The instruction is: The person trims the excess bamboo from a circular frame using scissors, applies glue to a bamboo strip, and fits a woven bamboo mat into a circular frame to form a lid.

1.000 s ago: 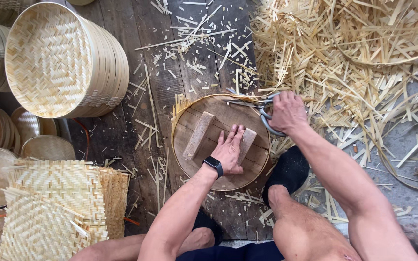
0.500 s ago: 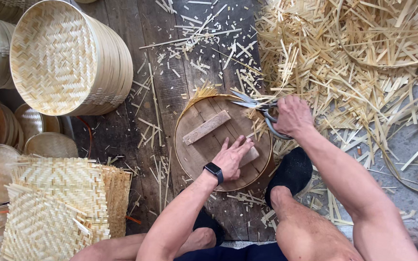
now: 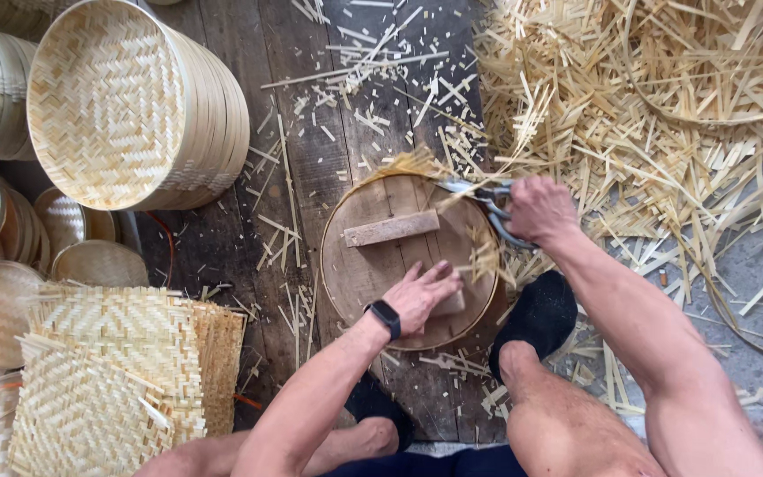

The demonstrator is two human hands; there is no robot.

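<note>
His left hand [image 3: 423, 294] presses flat on the round wooden disc [image 3: 373, 265] to steady it while his right hand [image 3: 536, 209] grips scissors [image 3: 480, 196], trimming bamboo strips [image 3: 408, 165] poking past its far edge

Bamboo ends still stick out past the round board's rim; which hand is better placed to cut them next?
Right. The right hand already grips the scissors at the rim of the round wooden board, beside the protruding bamboo strips. The left hand lies flat on the board, probably best kept steadying it.
</note>
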